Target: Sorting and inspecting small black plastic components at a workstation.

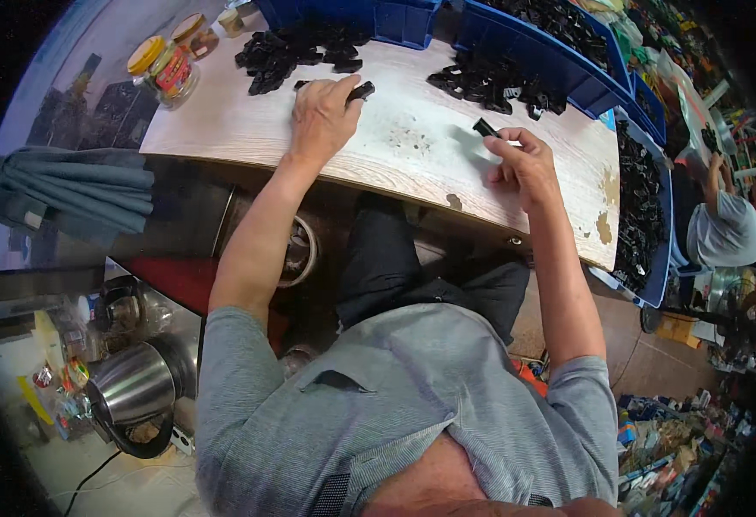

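Observation:
My left hand [321,121] is closed over a small black plastic part [362,91], whose end sticks out past the fingers just above the table [378,164]. Between thumb and fingers, my right hand [526,165] pinches a second black plastic part [484,127], tilted up and to the left. Beyond the left hand lies a loose pile of black parts [287,59]. Another pile of black parts [490,82] spreads over the table beyond the right hand. The exact kind of these parts is too small to make out.
Blue bins [406,23] line the far edge, and a blue bin full of black parts [669,258] stands at the right. Lidded jars [171,77] sit at the far left. Below left is a metal kettle [137,383]. A person [727,228] works at the far right.

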Available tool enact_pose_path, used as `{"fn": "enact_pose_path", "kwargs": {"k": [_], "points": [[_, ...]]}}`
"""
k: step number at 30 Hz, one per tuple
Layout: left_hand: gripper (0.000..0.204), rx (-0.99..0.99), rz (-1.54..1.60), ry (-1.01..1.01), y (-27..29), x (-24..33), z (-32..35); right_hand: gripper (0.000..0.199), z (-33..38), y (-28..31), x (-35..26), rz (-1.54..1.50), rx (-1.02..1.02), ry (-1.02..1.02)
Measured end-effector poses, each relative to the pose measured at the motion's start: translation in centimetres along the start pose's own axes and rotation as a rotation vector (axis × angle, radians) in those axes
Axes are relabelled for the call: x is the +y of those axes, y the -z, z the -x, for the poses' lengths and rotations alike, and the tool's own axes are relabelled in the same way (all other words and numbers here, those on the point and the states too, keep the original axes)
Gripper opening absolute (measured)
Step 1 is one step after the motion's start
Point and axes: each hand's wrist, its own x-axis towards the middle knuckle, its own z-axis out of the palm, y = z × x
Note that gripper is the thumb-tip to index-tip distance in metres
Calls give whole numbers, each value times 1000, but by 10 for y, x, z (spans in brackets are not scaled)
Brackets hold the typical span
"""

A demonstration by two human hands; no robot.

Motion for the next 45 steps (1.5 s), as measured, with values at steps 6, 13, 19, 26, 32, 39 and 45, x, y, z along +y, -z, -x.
{"fn": "enact_pose_path", "kwargs": {"k": [6,13,19,26,32,39,45], "points": [[32,-175,-66,-75,0,16,0,21,4,40,-5,-75,100,-65],[34,-187,-45,-216,-14,54,3,22,-16,151,-11,-125,583,-21],[32,-292,-18,-171,-31,88,2,33,-21,165,-11,-114,730,77],[30,-245,101,-162,-36,103,1,36,-39,91,-21,129,493,-85],[30,-254,115,-157,-39,101,1,39,-73,73,-18,399,498,-86],[32,-247,87,-120,-38,105,-3,38,-86,58,-18,657,550,22],[34,-320,177,-130,-42,104,-4,34,-93,81,-8,482,469,-20]]}}
